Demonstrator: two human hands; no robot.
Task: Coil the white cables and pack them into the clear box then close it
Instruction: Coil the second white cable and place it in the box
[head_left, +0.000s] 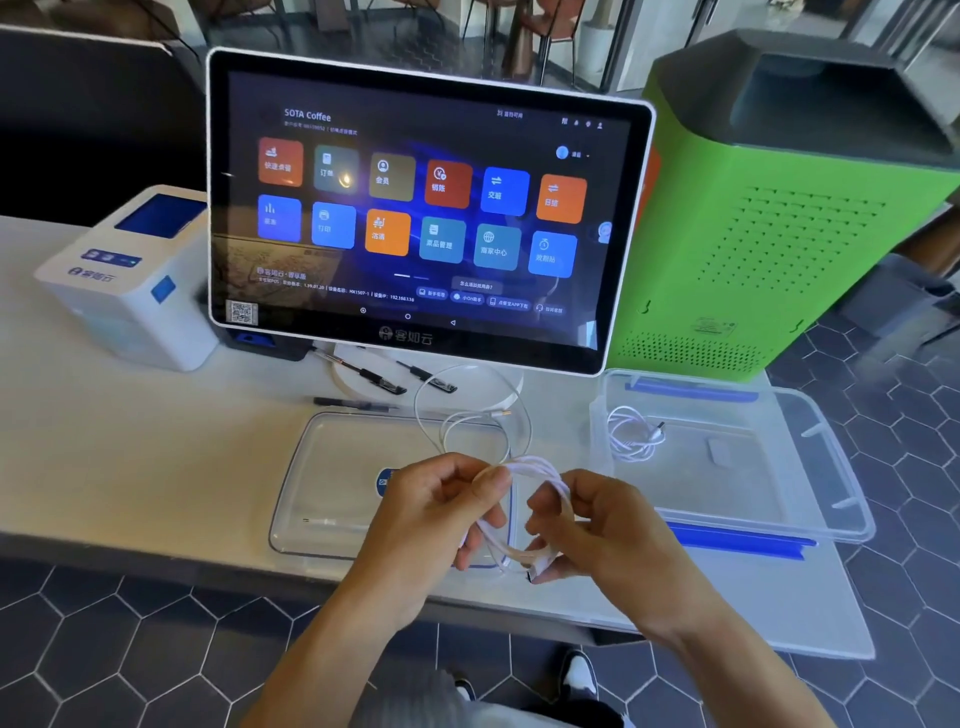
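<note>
A white cable is partly wound into a coil between my two hands, above the counter's front edge. My left hand pinches the coil's top, and my right hand grips its lower side near the plug end. The cable's loose tail loops back over the counter toward the screen's stand. Lying flat under my hands is the clear lid with a blue sticker. The clear box with blue clips stands open to the right, and one coiled white cable lies inside it at the left.
A touchscreen terminal stands behind the lid, with several black pens at its base. A white receipt printer is at the left, a green machine behind the box. The counter ends close to my body.
</note>
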